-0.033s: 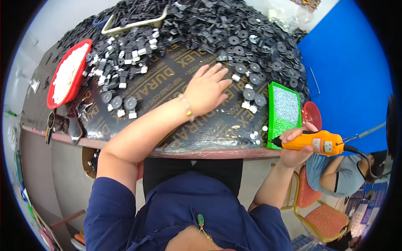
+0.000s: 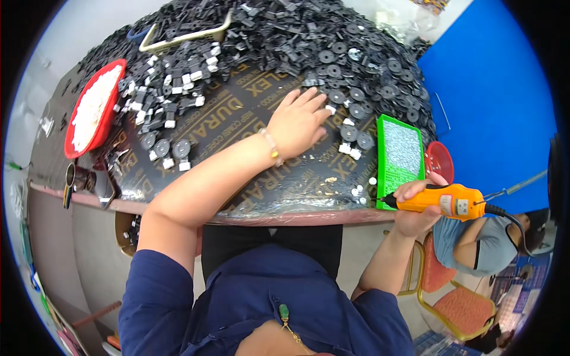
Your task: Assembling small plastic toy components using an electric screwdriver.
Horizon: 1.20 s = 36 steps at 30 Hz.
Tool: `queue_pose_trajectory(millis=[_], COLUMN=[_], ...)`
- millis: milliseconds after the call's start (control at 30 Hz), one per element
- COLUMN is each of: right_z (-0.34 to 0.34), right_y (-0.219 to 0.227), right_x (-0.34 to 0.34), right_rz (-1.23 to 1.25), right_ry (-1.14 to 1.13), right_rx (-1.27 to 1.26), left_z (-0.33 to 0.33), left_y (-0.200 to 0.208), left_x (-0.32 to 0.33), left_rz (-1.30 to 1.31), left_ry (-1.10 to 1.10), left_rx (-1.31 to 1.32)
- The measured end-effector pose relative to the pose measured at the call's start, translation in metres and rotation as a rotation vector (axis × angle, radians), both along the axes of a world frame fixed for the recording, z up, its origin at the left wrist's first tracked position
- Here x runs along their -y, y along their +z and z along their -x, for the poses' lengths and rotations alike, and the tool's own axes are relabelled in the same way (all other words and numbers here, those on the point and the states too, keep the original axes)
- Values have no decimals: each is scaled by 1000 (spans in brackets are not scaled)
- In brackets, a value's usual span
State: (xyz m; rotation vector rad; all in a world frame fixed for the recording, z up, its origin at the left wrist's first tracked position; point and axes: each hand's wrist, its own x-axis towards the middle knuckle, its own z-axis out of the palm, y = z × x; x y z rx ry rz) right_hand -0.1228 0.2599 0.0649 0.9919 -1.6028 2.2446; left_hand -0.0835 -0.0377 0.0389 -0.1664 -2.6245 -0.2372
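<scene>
My left hand (image 2: 297, 126) lies palm down over the dark printed board with its fingers stretched out and apart. Its fingertips reach close to the black discs and a white piece (image 2: 331, 110) at the edge of the heap; whether they touch is hard to see. In my right hand (image 2: 414, 209) is an orange electric screwdriver (image 2: 442, 200), held sideways with its dark tip pointing left. That tip is over the near left corner of a green tray (image 2: 382, 163) filled with small silvery pieces. Black discs with white blocks (image 2: 345, 148) sit left of the tray.
A large heap of black plastic parts (image 2: 279, 35) covers the back of the table, with a cream basket (image 2: 184, 39) in it. Left stands a red basin (image 2: 113, 107) of white pieces; right, a red bowl (image 2: 440, 161). A seated person (image 2: 493, 246) is at far right.
My left hand has shifted slightly right, toward the discs. The whole view has slid a little; the screwdriver stays in my right hand.
</scene>
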Motion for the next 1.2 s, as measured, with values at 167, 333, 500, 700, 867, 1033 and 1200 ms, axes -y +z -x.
queue_pose_trajectory(millis=[167, 333, 500, 700, 867, 1033, 1200], right_z=[-1, 20, 53, 88, 89, 86, 84], right_y=[5, 10, 10, -8, -14, -16, -17], right_x=[-9, -30, -40, -13, -19, -20, -22], right_rz=[25, 36, 24, -73, -57, -70, -57], right_ry=[-27, -81, -137, -130, -140, -148, -163], right_rx=[-14, -52, 3, 60, 74, 38, 26], left_z=[97, 96, 26, -62, -92, -95, -91], left_y=[-31, -50, -5, 10, 4, -1, -11], left_x=[4, 18, 9, -5, -22, -35, -34], left_rz=[-24, 42, -143, -258, -379, -505, -585], left_ry=[21, -15, -143, -148, -128, -95, -113], left_rx=[-91, 20, 297, 353, 322, 299, 270])
